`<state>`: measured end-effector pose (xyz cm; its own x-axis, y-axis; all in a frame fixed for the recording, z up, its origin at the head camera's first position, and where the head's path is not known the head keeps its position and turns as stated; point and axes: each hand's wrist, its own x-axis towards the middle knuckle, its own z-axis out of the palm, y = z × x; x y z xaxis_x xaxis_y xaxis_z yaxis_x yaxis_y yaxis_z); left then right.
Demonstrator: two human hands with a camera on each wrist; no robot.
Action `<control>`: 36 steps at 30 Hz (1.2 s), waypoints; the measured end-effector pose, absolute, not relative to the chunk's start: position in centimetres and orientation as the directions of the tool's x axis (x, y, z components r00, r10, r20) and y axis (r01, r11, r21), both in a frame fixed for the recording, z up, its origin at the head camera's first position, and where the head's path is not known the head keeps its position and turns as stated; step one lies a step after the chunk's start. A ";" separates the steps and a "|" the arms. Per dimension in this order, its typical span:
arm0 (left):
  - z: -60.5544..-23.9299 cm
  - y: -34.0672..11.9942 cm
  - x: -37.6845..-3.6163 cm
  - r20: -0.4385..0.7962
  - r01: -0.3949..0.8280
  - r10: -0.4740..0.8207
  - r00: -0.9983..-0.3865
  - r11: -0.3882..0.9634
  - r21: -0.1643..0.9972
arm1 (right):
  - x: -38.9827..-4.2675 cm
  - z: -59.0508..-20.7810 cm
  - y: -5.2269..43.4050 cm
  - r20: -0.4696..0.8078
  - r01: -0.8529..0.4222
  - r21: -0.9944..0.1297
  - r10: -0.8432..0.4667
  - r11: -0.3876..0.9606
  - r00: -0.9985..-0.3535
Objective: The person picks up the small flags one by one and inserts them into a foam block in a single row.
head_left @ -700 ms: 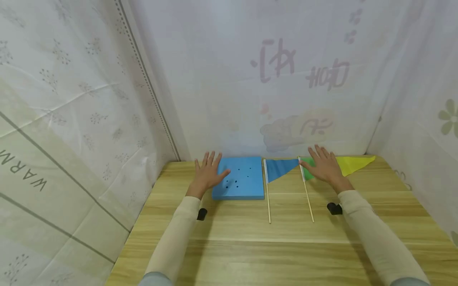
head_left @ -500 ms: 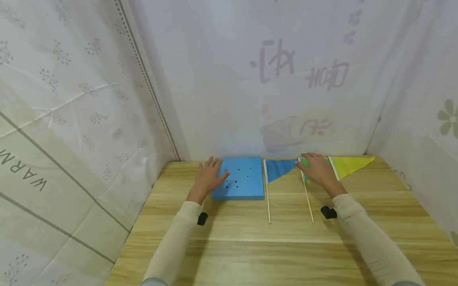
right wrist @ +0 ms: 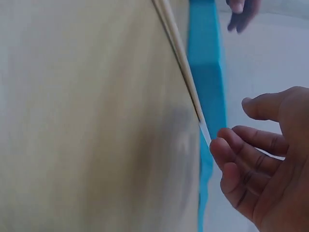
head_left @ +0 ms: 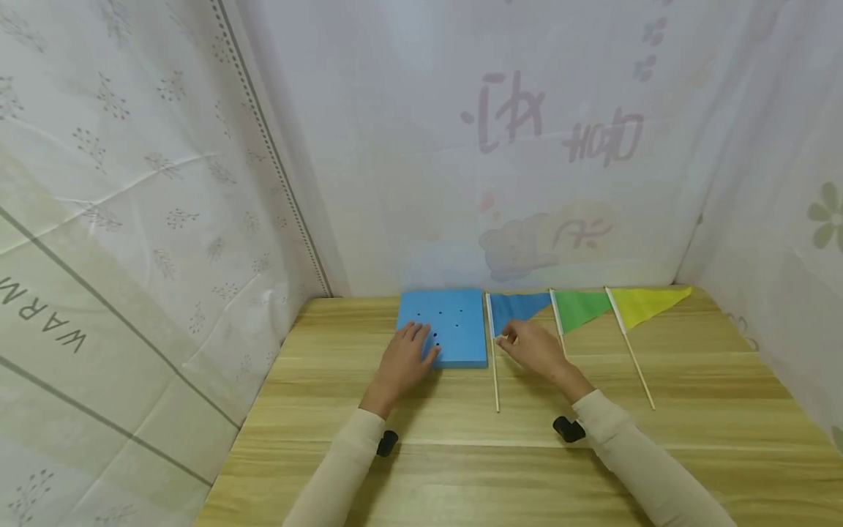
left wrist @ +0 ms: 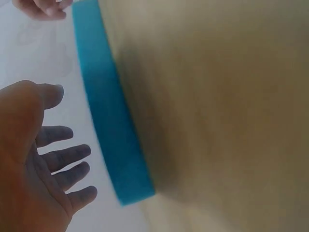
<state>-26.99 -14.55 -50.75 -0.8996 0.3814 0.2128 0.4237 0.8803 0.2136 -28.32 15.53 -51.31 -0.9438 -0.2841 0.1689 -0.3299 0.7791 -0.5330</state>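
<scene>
A blue foam block with several small holes lies flat at the back of the wooden table. My left hand hovers over or rests at its front left corner, fingers spread and relaxed; the left wrist view shows the hand beside the block. To the block's right lies a blue flag on a thin stick. My right hand is right beside that stick, fingers loosely curled, holding nothing. In the right wrist view its fingertips are at the stick, next to the block.
A green flag and a yellow flag lie on their sticks further right. White patterned curtains close off the table at the left, back and right. The near half of the table is bare wood.
Both hands drew back toward me. The left went from the block's left edge to its front corner; the right left the green flag and came to the blue flag's stick.
</scene>
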 end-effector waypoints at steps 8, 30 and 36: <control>-52.4 -14.2 -26.5 0.096 0.368 0.355 -0.930 0.896 0.251 | -27.5 -53.2 13.0 0.073 -0.206 -0.511 -0.196 0.835 -0.978; -52.4 -13.7 -26.5 0.043 0.331 0.331 -0.943 0.911 0.245 | -28.5 -53.8 13.7 -0.018 -0.141 -0.632 -0.196 0.762 -0.980; -52.4 -13.7 -26.6 0.024 0.342 0.346 -0.938 0.913 0.221 | -28.5 -53.2 14.1 -0.057 -0.125 -0.695 -0.227 0.708 -0.972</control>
<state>-26.63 -13.73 -52.38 -0.9381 0.3456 0.0238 0.3421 0.9134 0.2205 -28.53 14.10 -53.19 -0.9723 -0.2267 -0.0567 -0.1246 0.7082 -0.6950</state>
